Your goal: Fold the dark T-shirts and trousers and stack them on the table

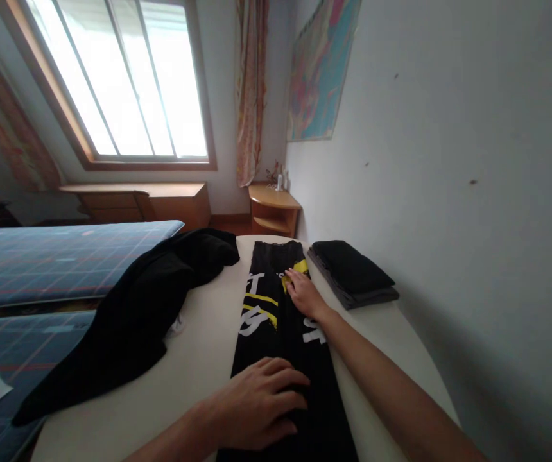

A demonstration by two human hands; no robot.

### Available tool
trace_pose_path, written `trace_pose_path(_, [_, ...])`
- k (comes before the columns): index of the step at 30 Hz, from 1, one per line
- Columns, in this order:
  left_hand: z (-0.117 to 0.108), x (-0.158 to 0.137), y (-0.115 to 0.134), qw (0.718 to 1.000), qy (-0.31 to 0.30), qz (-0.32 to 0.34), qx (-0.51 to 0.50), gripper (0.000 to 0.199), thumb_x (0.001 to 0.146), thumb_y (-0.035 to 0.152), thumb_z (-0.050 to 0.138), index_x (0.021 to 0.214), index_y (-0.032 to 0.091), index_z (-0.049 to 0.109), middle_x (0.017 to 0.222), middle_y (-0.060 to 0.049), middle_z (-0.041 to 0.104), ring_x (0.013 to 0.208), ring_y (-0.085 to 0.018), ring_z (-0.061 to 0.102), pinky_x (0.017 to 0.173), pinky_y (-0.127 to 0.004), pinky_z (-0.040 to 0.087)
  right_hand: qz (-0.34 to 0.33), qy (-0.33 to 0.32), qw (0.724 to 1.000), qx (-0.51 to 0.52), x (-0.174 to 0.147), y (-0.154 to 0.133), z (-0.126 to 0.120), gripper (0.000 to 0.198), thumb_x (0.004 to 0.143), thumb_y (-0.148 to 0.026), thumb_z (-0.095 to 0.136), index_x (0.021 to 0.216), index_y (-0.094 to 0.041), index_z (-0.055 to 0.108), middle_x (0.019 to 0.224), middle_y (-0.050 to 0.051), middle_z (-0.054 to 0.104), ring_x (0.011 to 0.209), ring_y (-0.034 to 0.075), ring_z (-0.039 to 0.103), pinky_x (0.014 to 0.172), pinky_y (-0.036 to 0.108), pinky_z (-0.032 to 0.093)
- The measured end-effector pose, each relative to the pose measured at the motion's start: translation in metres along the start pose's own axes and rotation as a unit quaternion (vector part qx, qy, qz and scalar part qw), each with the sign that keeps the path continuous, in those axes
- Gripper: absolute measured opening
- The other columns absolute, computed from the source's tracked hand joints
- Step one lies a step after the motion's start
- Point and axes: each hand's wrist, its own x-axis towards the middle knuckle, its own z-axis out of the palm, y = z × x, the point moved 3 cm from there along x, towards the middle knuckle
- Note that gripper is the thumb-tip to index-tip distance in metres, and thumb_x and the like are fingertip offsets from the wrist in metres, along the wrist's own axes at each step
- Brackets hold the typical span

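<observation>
Black trousers (280, 353) with white lettering and yellow stripes lie lengthwise in a long strip, their waistband at the far end. My left hand (261, 401) rests over the near part of the cloth, fingers spread. Farther up, my right hand (303, 293) lies flat on the fabric near its right edge, beside a yellow patch. Neither hand grips anything. The near end of the trousers runs out of view.
The trousers lie on a white round-edged table (203, 346). A folded dark stack of clothes (353, 273) sits at right, near the wall. To the left, a crumpled black garment (131, 314) drapes over the table edge and blue plaid cushions (64, 263).
</observation>
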Motion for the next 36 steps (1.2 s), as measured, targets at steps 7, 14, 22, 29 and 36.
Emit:
trace_pose_path(7, [0.004,-0.003,-0.009,0.996,-0.049,-0.073,-0.019,0.086,0.087,0.043,0.066,0.158,0.023,0.022,0.165,-0.013,0.018,0.151,-0.037,0.012,0.119,-0.062,0.019,0.017,-0.103,0.990,-0.094,-0.049,-0.022,0.001,0.059,0.101,-0.045,0.035,0.152,-0.017,0.039,0.161,0.011,0.031,0.150,0.030,0.023,0.120,0.052,0.017])
trace_pose_path(14, [0.004,-0.013,-0.032,0.994,0.033,-0.108,-0.008,0.064,0.090,0.030,0.060,0.150,0.024,0.038,0.161,-0.010,0.031,0.150,-0.031,0.021,0.119,-0.055,0.028,-0.063,-0.133,0.987,-0.059,-0.097,-0.049,-0.017,0.053,0.102,-0.043,0.035,0.149,-0.021,0.045,0.160,0.009,0.034,0.149,0.029,0.025,0.120,0.052,0.021])
trace_pose_path(22, [-0.005,-0.013,-0.029,0.997,0.051,-0.054,-0.027,0.031,0.080,0.011,0.061,0.107,0.025,0.066,0.136,-0.003,0.055,0.136,-0.025,0.042,0.117,-0.043,0.033,-0.199,-0.173,0.961,0.079,-0.134,-0.085,-0.061,0.024,0.087,-0.013,0.055,0.098,-0.027,0.072,0.106,0.003,0.072,0.113,0.020,0.060,0.105,0.034,0.043])
trace_pose_path(29, [-0.004,-0.008,-0.019,0.995,0.055,-0.038,-0.074,0.026,0.073,0.009,0.066,0.093,0.025,0.068,0.109,-0.001,0.063,0.107,-0.020,0.056,0.103,-0.035,0.043,-0.223,-0.177,0.955,0.089,-0.145,-0.087,-0.058,0.025,0.068,-0.009,0.062,0.088,-0.023,0.068,0.104,0.005,0.064,0.104,0.023,0.056,0.095,0.039,0.045])
trace_pose_path(36, [0.000,-0.009,-0.027,0.992,0.065,-0.047,-0.096,0.021,0.073,0.013,0.071,0.091,0.025,0.069,0.108,-0.001,0.064,0.105,-0.019,0.056,0.098,-0.033,0.046,-0.234,-0.189,0.945,0.131,-0.153,-0.095,-0.060,0.010,0.078,-0.016,0.064,0.083,-0.021,0.058,0.098,0.005,0.065,0.100,0.021,0.057,0.095,0.036,0.044])
